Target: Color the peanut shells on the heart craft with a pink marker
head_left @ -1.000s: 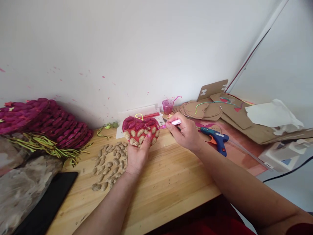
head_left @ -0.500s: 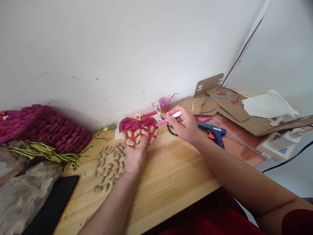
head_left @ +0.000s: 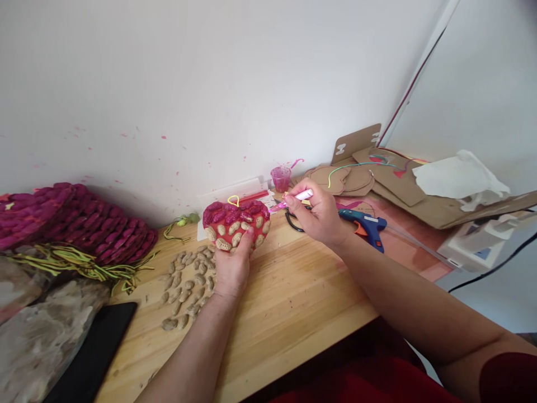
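My left hand grips the lower edge of a red, rounded craft piece covered with peanuts, thumb on its front. The upper peanuts are painted magenta; the lower ones keep their tan shells. A yellow loop sticks up from its top edge. In my right hand is a white-handled paintbrush, pinched between thumb and fingers. Its pink-stained tip is at the right edge of the piece; whether it touches cannot be made out. Loose peanuts lie on the wooden table left of my left forearm.
A plastic cup of pink paint stands by the wall. To the right are a blue glue gun, cardboard pieces and a white cloth or paper. Stacked magenta peanut pieces, yellow-green cords and a plastic bag fill the left.
The view has shifted slightly. The brush tip has moved a little up along the right edge of the peanut piece; both hands keep their grips.
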`<state>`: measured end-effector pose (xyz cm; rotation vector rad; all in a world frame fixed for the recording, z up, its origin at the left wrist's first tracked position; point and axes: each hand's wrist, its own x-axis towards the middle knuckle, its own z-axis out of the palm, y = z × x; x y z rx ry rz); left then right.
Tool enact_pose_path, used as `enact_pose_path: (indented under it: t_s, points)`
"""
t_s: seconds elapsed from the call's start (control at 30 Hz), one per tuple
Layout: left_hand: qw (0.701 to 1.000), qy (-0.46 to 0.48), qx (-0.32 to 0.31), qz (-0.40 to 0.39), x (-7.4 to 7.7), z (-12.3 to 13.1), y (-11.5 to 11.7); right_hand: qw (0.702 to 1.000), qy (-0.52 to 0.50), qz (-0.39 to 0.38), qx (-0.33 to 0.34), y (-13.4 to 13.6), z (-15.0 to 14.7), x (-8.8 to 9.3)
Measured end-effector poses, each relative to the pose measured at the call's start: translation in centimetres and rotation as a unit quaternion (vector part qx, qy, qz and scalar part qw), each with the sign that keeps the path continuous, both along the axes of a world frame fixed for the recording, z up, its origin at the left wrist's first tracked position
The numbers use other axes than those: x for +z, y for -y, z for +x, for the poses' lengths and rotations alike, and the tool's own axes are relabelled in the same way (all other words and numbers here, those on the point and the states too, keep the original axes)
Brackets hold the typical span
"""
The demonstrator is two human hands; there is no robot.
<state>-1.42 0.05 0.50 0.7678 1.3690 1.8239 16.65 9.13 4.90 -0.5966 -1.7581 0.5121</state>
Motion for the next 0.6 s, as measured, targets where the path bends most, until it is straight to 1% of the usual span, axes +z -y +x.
enact_pose_path:
  t_s: [0.13, 0.27, 0.4, 0.47, 0.53, 0.6]
  points:
    - [0.999, -0.039, 0.018, 0.017, -0.25, -0.01, -0.16, 1.000, 0.024, 0.013, 0.011, 0.07, -0.12, -0.26]
    - [0.997, -0.064, 0.004, 0.050, -0.56, -0.07, -0.33, 0.998, 0.035, 0.051, -0.013, 0.21, -0.18, -0.34]
    - [0.996, -0.078, 0.004, 0.050, -0.89, -0.26, -0.44, 0.995, 0.048, 0.087, -0.028, 0.17, -0.07, -0.24]
    - [0.996, -0.078, 0.012, 0.047, -0.98, -0.31, -0.45, 0.995, 0.031, 0.084, -0.033, 0.00, -0.01, -0.23]
    - [0.996, -0.076, 0.017, 0.044, -0.99, -0.32, -0.44, 0.998, -0.003, 0.059, -0.037, -0.21, 0.02, -0.24]
    - [0.996, -0.079, 0.014, 0.045, -0.96, -0.30, -0.41, 0.999, -0.021, 0.027, -0.025, -0.35, 0.01, -0.28]
